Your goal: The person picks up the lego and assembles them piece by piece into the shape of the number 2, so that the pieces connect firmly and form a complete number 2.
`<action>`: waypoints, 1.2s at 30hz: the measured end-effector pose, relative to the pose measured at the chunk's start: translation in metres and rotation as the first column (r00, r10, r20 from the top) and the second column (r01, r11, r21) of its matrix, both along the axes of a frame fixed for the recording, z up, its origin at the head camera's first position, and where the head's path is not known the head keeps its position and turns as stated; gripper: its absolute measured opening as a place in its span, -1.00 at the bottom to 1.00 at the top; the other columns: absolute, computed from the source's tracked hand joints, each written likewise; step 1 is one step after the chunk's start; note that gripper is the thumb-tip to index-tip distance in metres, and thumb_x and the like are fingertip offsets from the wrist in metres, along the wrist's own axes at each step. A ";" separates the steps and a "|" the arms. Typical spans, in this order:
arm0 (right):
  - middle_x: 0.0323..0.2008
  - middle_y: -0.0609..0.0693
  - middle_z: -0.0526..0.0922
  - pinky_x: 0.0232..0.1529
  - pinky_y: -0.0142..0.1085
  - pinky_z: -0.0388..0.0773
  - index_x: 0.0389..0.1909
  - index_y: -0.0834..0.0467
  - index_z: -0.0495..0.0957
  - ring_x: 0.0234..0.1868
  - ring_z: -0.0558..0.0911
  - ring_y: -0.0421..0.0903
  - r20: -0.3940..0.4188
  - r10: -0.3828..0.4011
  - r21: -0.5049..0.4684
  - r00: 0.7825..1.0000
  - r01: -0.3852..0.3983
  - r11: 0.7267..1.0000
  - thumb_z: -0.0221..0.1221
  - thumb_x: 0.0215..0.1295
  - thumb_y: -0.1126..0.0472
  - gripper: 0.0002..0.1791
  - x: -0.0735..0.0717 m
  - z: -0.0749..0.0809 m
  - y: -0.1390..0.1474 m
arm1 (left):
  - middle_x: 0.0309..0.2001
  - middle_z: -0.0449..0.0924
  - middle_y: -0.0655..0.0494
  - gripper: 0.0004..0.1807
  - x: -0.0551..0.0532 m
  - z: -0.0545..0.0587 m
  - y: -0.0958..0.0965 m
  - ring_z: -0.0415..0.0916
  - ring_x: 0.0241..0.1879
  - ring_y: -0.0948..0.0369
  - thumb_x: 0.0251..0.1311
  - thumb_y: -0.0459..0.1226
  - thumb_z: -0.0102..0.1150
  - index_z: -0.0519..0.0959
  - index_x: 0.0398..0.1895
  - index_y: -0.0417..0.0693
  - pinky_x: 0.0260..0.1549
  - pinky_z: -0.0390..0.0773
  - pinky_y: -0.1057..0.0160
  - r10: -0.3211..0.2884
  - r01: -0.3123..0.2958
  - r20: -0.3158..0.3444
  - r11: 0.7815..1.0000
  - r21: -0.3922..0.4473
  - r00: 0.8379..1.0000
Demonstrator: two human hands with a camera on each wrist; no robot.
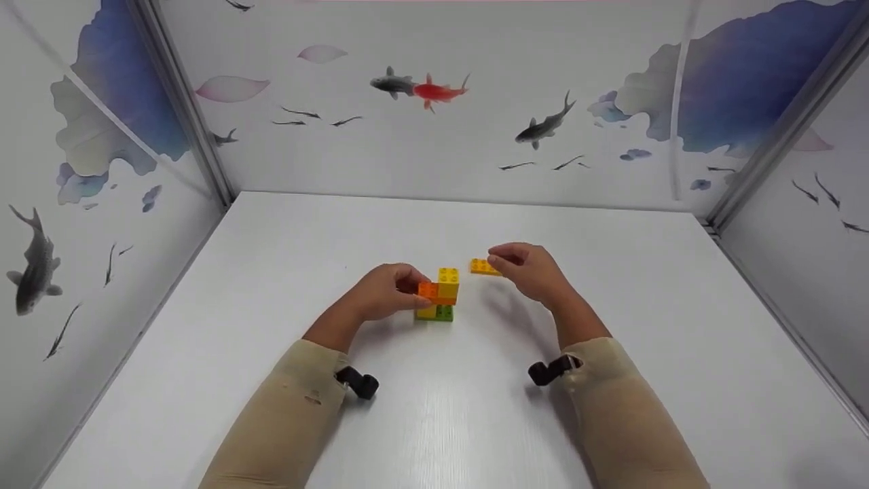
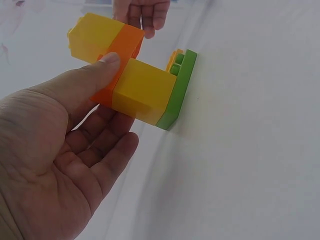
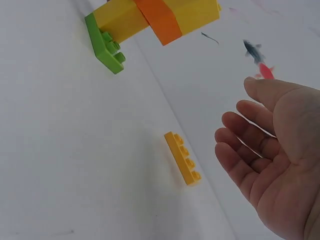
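My left hand (image 1: 383, 293) pinches the orange brick (image 2: 122, 52) of a small toy-brick stack, thumb on the near side. A yellow brick (image 1: 448, 288) sits on the orange one, at its right end. Below the orange piece is another yellow brick (image 2: 142, 90), set on a flat green brick (image 2: 178, 97) whose other studs are bare. To the stack's right, a flat yellow-orange brick (image 3: 180, 159) lies studs up on the table. My right hand (image 1: 536, 275) hovers beside that piece, fingers loosely bent and holding nothing in the right wrist view.
The white table (image 1: 434, 421) is enclosed by panels printed with fish and lotus leaves (image 1: 441, 149). Black wrist mounts (image 1: 553, 370) stick out from both beige sleeves (image 1: 631, 421).
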State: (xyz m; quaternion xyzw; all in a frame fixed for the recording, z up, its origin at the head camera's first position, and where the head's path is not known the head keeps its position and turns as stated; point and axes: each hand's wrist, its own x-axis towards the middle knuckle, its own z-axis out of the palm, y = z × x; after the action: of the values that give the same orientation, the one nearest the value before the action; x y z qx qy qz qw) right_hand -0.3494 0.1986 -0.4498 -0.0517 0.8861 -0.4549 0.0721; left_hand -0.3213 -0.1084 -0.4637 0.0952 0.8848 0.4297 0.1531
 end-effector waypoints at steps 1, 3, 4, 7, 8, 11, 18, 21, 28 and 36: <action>0.22 -0.03 0.70 0.32 -0.05 0.63 0.29 -0.03 0.67 0.19 0.64 0.03 -0.009 -0.006 0.011 1.000 0.006 1.000 0.27 0.54 -0.12 -0.57 -0.001 -0.002 0.001 | 0.04 0.68 0.23 -0.67 0.000 0.000 0.000 0.57 0.11 0.12 0.21 -0.06 0.58 0.70 0.00 0.26 0.26 0.64 0.13 -0.002 0.002 -0.005 1.000 -0.004 1.000; 0.23 -0.02 0.70 0.32 -0.06 0.63 0.31 0.01 0.66 0.21 0.64 0.02 -0.020 -0.021 0.030 1.000 0.022 0.999 0.28 0.53 -0.11 -0.54 -0.005 -0.005 0.001 | 0.04 0.69 0.23 -0.67 0.000 0.000 0.000 0.57 0.10 0.12 0.21 -0.06 0.58 0.71 0.01 0.25 0.24 0.64 0.13 -0.004 0.004 -0.016 1.000 -0.008 1.000; 0.24 -0.01 0.71 0.32 -0.06 0.63 0.33 0.03 0.65 0.22 0.64 0.02 -0.022 -0.028 0.035 0.999 0.029 0.999 0.28 0.53 -0.10 -0.52 -0.006 -0.007 0.001 | 0.04 0.69 0.22 -0.67 0.000 0.000 -0.001 0.57 0.10 0.13 0.21 -0.06 0.59 0.71 0.01 0.25 0.23 0.64 0.13 -0.005 0.005 -0.019 1.000 -0.011 1.000; 0.25 0.00 0.70 0.33 -0.07 0.62 0.37 0.04 0.61 0.24 0.63 0.02 -0.012 -0.048 0.048 0.999 0.049 0.998 0.29 0.54 -0.07 -0.50 -0.013 -0.010 0.001 | 0.03 0.69 0.21 -0.66 0.000 0.001 0.000 0.56 0.09 0.13 0.22 -0.06 0.58 0.71 0.02 0.23 0.22 0.63 0.13 -0.010 0.010 -0.025 1.000 -0.017 1.000; 0.24 -0.01 0.70 0.34 -0.08 0.62 0.37 0.03 0.61 0.24 0.63 0.02 -0.002 -0.060 0.046 0.998 0.060 0.997 0.29 0.53 -0.05 -0.51 -0.015 -0.011 0.001 | 0.03 0.69 0.21 -0.66 0.000 0.001 0.000 0.56 0.09 0.13 0.22 -0.06 0.58 0.71 0.02 0.22 0.22 0.63 0.14 -0.011 0.011 -0.020 1.000 -0.017 1.000; 0.26 0.00 0.68 0.37 -0.07 0.61 0.39 0.03 0.59 0.26 0.62 0.03 0.002 -0.088 0.040 0.996 0.088 0.995 0.31 0.52 -0.03 -0.50 -0.020 -0.011 0.000 | 0.03 0.68 0.20 -0.66 -0.001 0.002 0.001 0.57 0.09 0.13 0.23 -0.06 0.57 0.70 0.02 0.22 0.24 0.63 0.14 -0.015 0.015 -0.012 1.000 -0.014 1.000; 0.40 0.06 0.59 0.48 -0.01 0.52 0.45 0.00 0.54 0.44 0.52 0.07 0.041 -0.109 0.050 0.993 0.107 0.993 0.34 0.50 0.01 -0.44 -0.027 -0.019 0.005 | 0.03 0.69 0.21 -0.66 -0.001 0.001 0.002 0.57 0.10 0.13 0.23 -0.06 0.57 0.70 0.02 0.23 0.27 0.63 0.12 -0.008 0.008 -0.003 1.000 -0.012 1.000; 0.45 0.10 0.53 0.53 0.00 0.47 0.49 -0.02 0.51 0.48 0.49 0.09 0.091 -0.106 0.041 0.990 0.102 0.994 0.34 0.50 0.06 -0.42 -0.027 -0.025 0.006 | 0.04 0.69 0.22 -0.66 -0.001 0.001 0.002 0.58 0.11 0.14 0.23 -0.05 0.57 0.70 0.02 0.24 0.29 0.62 0.12 -0.012 0.012 -0.003 1.000 -0.010 1.000; 0.52 0.03 0.48 0.65 -0.01 0.31 0.49 -0.07 0.50 0.49 0.46 0.04 0.128 -0.096 0.062 0.987 0.089 0.994 0.31 0.50 0.17 -0.43 -0.025 -0.038 0.003 | 0.05 0.69 0.22 -0.65 -0.001 0.000 0.000 0.58 0.10 0.14 0.22 -0.05 0.58 0.70 0.02 0.24 0.27 0.62 0.11 -0.018 0.018 -0.005 1.000 0.006 1.000; 0.50 -0.01 0.48 0.65 0.04 0.28 0.44 -0.07 0.54 0.54 0.41 0.03 0.063 -0.087 0.127 0.994 0.079 0.989 0.20 0.56 0.20 -0.51 -0.028 -0.048 -0.001 | 0.04 0.69 0.22 -0.66 0.000 0.000 0.000 0.57 0.10 0.13 0.23 -0.05 0.57 0.70 0.02 0.25 0.25 0.63 0.13 -0.012 0.012 -0.002 1.000 0.005 1.000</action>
State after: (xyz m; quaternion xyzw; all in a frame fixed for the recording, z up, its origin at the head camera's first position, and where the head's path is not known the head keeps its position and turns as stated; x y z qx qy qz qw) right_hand -0.3778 0.1975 -0.4974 0.0054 0.9111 -0.4031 0.0862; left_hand -0.3209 -0.1089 -0.4636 0.1017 0.8832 0.4310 0.1545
